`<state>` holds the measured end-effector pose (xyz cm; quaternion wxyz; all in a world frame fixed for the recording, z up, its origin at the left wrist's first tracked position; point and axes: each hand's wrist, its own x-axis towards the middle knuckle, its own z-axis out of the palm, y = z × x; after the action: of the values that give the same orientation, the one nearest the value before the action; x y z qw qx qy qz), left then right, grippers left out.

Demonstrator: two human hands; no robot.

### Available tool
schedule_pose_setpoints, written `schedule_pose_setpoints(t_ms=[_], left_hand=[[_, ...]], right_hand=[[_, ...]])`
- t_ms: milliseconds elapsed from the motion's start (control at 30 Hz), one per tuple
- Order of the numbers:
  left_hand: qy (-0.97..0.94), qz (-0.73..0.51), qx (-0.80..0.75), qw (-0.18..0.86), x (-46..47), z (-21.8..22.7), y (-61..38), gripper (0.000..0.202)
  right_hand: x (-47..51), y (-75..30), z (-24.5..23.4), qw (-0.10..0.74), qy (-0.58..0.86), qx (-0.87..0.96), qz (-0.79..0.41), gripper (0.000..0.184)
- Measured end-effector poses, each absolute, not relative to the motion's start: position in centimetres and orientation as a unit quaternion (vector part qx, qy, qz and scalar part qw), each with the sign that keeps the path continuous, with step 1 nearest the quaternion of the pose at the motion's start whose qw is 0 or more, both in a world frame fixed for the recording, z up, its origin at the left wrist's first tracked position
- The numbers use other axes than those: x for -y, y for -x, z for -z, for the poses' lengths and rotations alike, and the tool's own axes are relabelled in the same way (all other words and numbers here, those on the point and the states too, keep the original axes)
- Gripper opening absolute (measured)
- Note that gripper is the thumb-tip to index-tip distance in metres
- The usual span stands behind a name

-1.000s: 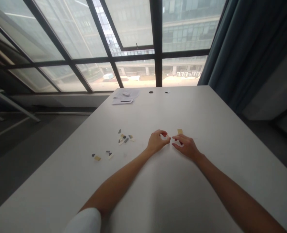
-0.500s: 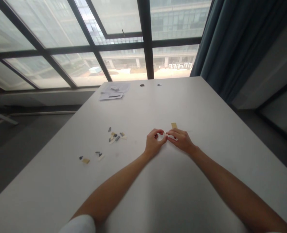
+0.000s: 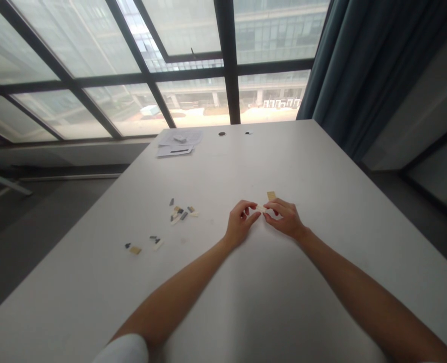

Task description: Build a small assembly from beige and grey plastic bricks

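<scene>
Between my two hands is a small cream-white building-block piece (image 3: pixel 261 208). My left hand (image 3: pixel 240 221) pinches its left end with thumb and forefinger. On the other end, the fingertips of my right hand (image 3: pixel 284 217) are closed in a pinch. Its exact shape is too small to make out. Just beyond my right hand a tan studded plate (image 3: pixel 271 195) lies on the white table (image 3: pixel 223 171), partly hidden by the fingers.
Left of my hands lies a loose pile of grey, tan and white pieces (image 3: pixel 184 216). Nearer me are a tan plate (image 3: pixel 135 250), a dark piece (image 3: pixel 127 245) and a few grey and white bits (image 3: pixel 156 242). Papers (image 3: pixel 175 150) lie at the far left edge, before the windows.
My right hand has shifted slightly right, away from my left fingertips. More of the cream-white piece now shows between them.
</scene>
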<state>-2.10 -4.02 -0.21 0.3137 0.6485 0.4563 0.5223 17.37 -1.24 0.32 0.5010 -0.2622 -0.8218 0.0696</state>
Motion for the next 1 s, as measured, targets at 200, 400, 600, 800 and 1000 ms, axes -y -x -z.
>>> schedule_pose_setpoints(t_ms=[200,400,600,800,1000], left_hand=[[-0.668,-0.514,-0.470,0.263,3.8,0.0,2.8,0.019],[-0.730,-0.495,-0.439,0.172,3.1,0.1,3.8,0.019],[-0.769,-0.484,-0.403,0.111,2.8,0.1,4.2,0.014],[-0.760,-0.490,-0.411,0.116,2.7,0.3,4.0,0.014],[-0.749,-0.485,-0.428,0.145,2.6,0.2,3.8,0.015]], right_hand=[[1.1,-17.3,0.0,0.502,0.254,0.819,-0.117,0.019],[0.8,-17.4,0.5,0.487,0.259,0.817,-0.166,0.018],[0.8,-17.4,0.4,0.466,0.270,0.826,-0.165,0.017],[0.8,-17.4,0.5,0.468,0.275,0.825,-0.160,0.015],[0.8,-17.3,0.4,0.473,0.286,0.821,-0.143,0.013]])
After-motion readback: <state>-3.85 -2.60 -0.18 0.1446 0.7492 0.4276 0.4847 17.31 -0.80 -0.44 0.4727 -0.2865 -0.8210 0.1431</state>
